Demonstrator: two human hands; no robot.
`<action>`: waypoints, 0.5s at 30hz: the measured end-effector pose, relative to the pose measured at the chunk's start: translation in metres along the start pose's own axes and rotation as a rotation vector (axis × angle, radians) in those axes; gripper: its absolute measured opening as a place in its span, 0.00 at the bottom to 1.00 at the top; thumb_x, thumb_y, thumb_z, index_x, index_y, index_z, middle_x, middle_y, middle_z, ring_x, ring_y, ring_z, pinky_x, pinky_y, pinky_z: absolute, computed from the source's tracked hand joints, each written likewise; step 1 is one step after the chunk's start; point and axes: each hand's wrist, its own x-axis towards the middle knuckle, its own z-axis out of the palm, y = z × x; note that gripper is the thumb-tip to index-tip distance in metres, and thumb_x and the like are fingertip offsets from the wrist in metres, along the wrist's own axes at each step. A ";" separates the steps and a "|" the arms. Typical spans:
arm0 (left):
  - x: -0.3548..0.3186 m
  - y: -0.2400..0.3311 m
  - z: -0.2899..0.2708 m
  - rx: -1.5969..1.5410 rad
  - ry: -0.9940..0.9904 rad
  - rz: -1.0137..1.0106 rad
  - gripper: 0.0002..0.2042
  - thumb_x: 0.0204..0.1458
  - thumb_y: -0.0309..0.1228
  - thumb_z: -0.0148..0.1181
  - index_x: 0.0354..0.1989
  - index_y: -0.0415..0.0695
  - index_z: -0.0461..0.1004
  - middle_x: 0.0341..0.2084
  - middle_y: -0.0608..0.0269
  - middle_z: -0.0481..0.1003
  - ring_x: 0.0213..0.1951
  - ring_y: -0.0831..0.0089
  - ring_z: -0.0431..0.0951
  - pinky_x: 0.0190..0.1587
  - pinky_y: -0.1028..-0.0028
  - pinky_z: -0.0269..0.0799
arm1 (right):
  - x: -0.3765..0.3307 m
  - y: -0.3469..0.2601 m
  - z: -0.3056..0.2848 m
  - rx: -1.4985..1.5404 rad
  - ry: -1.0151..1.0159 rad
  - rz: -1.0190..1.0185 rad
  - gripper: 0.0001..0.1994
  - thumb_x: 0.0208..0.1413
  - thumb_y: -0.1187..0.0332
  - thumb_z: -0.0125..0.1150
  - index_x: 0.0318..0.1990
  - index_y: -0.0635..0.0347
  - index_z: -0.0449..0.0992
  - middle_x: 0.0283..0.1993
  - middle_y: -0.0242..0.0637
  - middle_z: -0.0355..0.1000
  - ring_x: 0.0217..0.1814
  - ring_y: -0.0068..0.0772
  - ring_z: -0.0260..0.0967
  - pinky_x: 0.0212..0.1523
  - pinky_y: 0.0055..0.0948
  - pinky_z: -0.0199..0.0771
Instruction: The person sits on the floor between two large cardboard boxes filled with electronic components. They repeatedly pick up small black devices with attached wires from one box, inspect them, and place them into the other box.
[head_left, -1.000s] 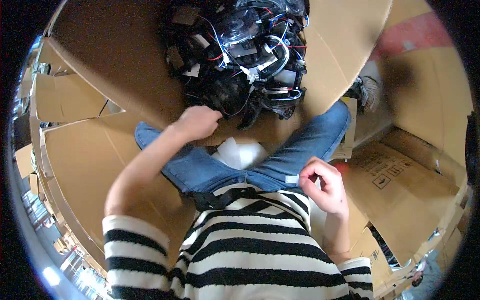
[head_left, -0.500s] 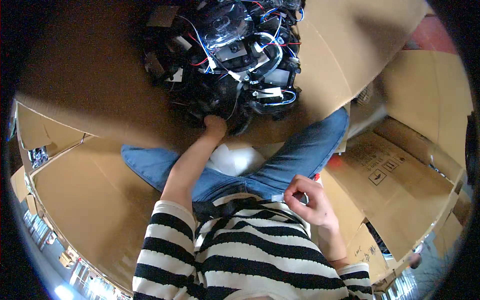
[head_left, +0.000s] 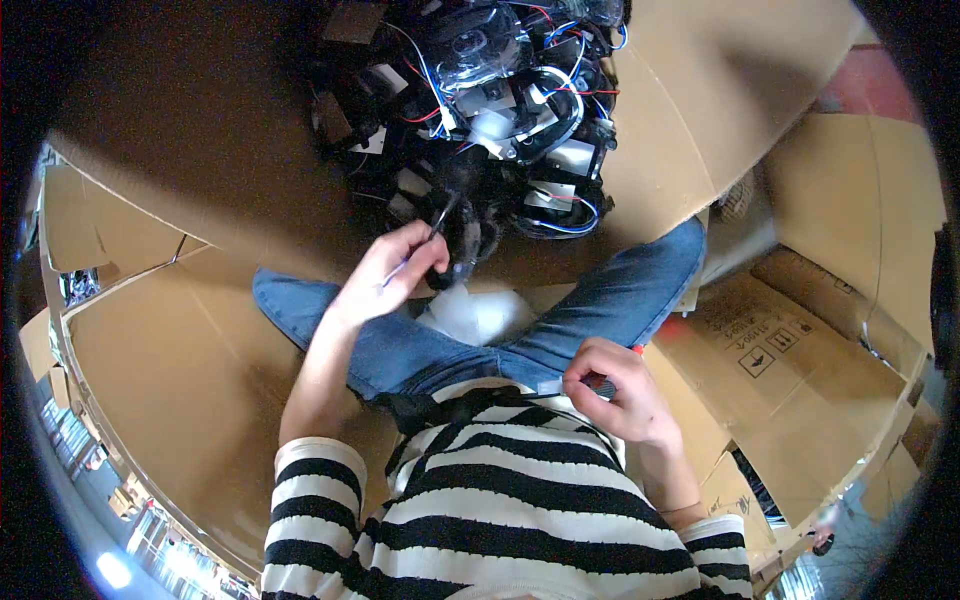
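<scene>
At the far left, a broad brown cardboard panel (head_left: pixel 170 370) slopes beside the seated person. Next comes the left hand (head_left: pixel 390 270), fingers curled closed on a black part (head_left: pixel 465 240), with a thin pale strand (head_left: pixel 395 272) lying across the hand; the part is blurred, so its exact shape cannot be told. It is at the near edge of a pile of black parts (head_left: pixel 480 95), which have clear covers, grey plates and red, blue and white wires and lie in a large open carton (head_left: pixel 690 90). Below the pile, a crumpled white sheet (head_left: pixel 470 315) sits between the legs in blue jeans (head_left: pixel 620 285). Farther right, just above the lap, a small pale piece (head_left: pixel 550 387) sticks out from the right hand (head_left: pixel 620 390), which pinches it between thumb and bent forefinger. At the right, a brown cardboard box (head_left: pixel 790 350) bears dark printed symbols.
</scene>
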 end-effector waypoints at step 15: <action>-0.049 0.049 0.034 -0.121 -0.081 0.120 0.15 0.53 0.37 0.42 0.36 0.37 0.68 0.23 0.62 0.68 0.21 0.78 0.66 0.25 0.80 0.63 | 0.008 -0.023 0.010 0.050 0.049 -0.070 0.04 0.40 0.77 0.55 0.23 0.62 0.66 0.21 0.34 0.62 0.22 0.28 0.59 0.20 0.23 0.57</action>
